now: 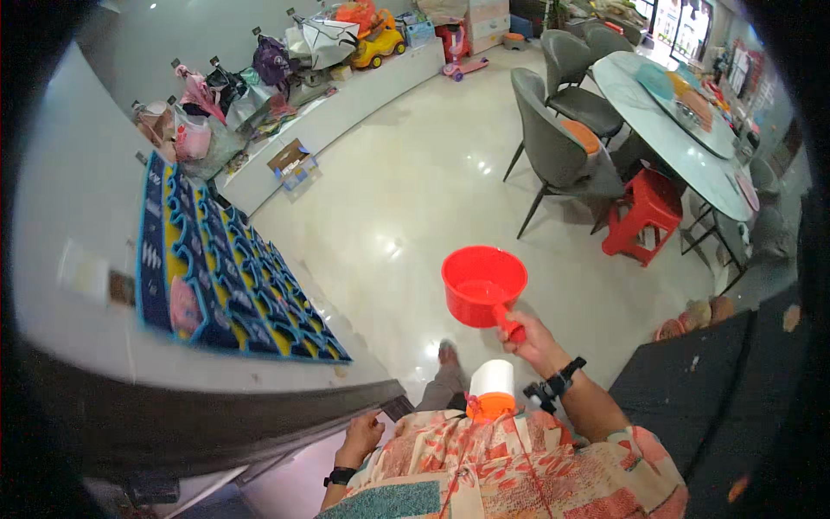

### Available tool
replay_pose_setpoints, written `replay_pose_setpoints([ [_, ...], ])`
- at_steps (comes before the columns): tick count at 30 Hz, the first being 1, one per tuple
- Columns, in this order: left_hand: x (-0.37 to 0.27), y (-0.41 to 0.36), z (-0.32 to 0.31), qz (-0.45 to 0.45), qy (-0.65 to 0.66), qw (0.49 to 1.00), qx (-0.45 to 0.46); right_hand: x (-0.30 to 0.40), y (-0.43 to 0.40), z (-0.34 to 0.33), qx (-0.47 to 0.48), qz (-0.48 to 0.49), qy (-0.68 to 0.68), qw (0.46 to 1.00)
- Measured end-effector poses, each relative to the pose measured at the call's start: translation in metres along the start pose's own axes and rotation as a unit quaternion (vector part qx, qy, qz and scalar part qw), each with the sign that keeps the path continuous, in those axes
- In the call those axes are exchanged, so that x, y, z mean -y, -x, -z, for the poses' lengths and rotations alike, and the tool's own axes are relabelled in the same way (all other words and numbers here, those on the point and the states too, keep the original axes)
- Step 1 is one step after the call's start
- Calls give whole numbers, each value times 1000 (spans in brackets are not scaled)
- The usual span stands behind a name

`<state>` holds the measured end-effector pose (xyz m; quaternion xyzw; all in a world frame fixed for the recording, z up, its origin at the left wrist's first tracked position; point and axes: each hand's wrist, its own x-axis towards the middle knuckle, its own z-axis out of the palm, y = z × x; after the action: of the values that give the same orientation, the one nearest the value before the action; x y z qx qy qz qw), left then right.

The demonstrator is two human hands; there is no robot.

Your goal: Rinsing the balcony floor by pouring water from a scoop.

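My right hand (pixel 533 344) is closed around the handle of a red plastic dipper (pixel 483 285), held out in front of me over the floor. The dipper's bowl faces up; whether liquid lies in it I cannot tell. Below that hand, close to my waist, is a white and orange container (pixel 491 390). My left hand (pixel 363 433) hangs low at my left side with curled fingers, beside a dark door frame edge; nothing shows in it. Both wrists wear black bands.
A blue and yellow fabric wall organizer (pixel 227 279) hangs at left. Beyond it, a white ledge (pixel 363 123) bears bags and toys; a cardboard box (pixel 293 163) sits beside it. At right stand grey chairs (pixel 551 143), a red stool (pixel 645 214) and a marble-topped table (pixel 648 123).
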<state>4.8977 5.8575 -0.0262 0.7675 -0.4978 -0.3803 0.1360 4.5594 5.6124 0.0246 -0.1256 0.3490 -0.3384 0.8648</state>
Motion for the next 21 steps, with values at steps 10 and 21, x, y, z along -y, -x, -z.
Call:
replay_pose_setpoints([
  [10,-223,-370,171,-227,-92,964,-104,260,-241,-110,-13,53,-20,998],
  [21,-234,-673,208,-167,-237,954,-70,471,-503,-104,11,40,-120,992],
])
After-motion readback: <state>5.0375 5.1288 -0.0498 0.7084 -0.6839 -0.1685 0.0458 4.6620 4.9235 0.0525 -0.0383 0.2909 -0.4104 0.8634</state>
